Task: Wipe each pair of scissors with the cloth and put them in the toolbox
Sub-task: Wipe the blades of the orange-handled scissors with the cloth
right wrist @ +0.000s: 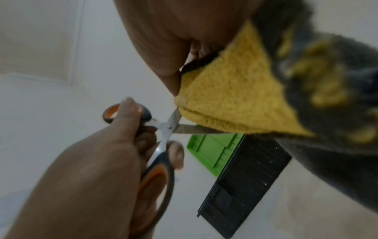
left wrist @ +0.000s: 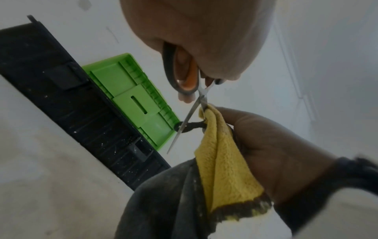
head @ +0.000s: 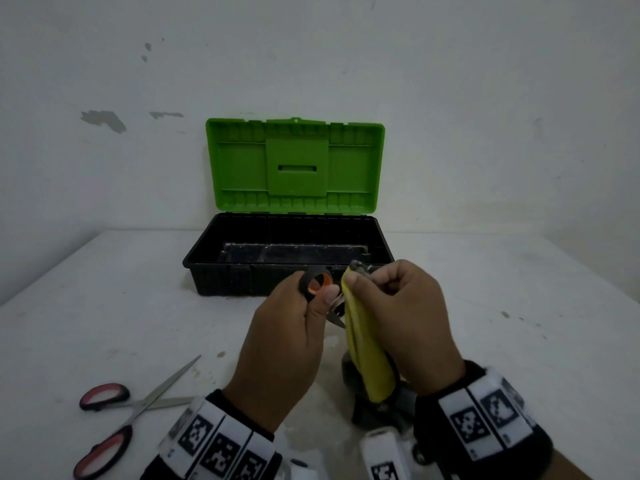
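gripping orange-handled scissors [head: 317, 284], left hand [head: 277, 341]; right hand [head: 405, 323] pinching yellow cloth [head: 367, 355] round 1 blade; no readable writing.

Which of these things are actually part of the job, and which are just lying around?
Part of the job:
orange-handled scissors in the left hand
yellow cloth in the right hand
red-handled scissors
open toolbox

Just lying about:
grey fabric below the cloth
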A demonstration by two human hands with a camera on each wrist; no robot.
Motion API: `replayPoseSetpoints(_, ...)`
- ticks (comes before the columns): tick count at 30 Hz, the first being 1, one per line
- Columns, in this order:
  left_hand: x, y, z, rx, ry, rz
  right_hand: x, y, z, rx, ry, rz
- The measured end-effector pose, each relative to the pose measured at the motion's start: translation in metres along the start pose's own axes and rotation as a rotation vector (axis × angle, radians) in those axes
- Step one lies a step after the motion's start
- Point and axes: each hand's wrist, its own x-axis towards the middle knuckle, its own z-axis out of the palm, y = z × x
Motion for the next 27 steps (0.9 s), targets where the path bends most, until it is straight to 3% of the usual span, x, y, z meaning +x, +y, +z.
replayPoseSetpoints(6,-0.002,-0.005,0.000,-0.008,0.033,0.006,-0.010,-0.005,0.005,-0.013,-0.098,-0.024)
replayPoseSetpoints(11,-0.003,-0.006,0.000,0.023,0.019,0.002,0.006,-0.001,-0.001,0.012,-0.006,0.032)
replayPoseSetpoints(16,-0.003,-0.005,-0.003,-0.027,0.020,0.021,-0.008,-0.007,0.001,0.007,-0.105,0.033)
replayPoseSetpoints(22,0.000,-0.005,-0.004,0.020,0.014,0.032,0.008,-0.005,-0.005,0.023,-0.004,0.045)
replayPoseSetpoints(27,-0.001,-0.005,-0.006,0.031,0.015,0.024,0.000,-0.005,-0.001,0.052,-0.080,0.050)
